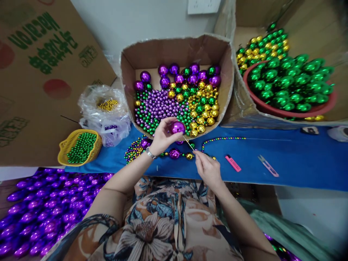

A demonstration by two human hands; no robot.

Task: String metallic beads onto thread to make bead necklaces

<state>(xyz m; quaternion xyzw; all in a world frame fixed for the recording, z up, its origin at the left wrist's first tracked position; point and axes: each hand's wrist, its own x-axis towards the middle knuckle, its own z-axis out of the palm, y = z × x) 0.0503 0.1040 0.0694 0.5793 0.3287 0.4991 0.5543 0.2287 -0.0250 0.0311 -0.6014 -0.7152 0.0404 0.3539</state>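
My left hand (162, 137) pinches a large shiny purple bead (178, 127) between thumb and fingers, just over the front edge of a cardboard box (176, 54). A thin straight needle (189, 144) runs from that bead to my right hand (208, 169), whose fingertips are closed on its near end. Whether the tip is inside the bead or only against it, I cannot tell. Beneath my hands, a string of purple, gold and green beads (174, 153) lies on the blue cloth (307, 163). Its small-beaded part (224, 139) curves off to the right.
Loose beads fill the box. A yellow basket (62, 154) of green beads and plastic bags (89, 99) stand left. A pink lighter (233, 163) and thread snips (268, 166) lie right. Behind them, a red basin (251, 90) holds green ornaments. Purple ornaments (49, 214) are heaped lower left.
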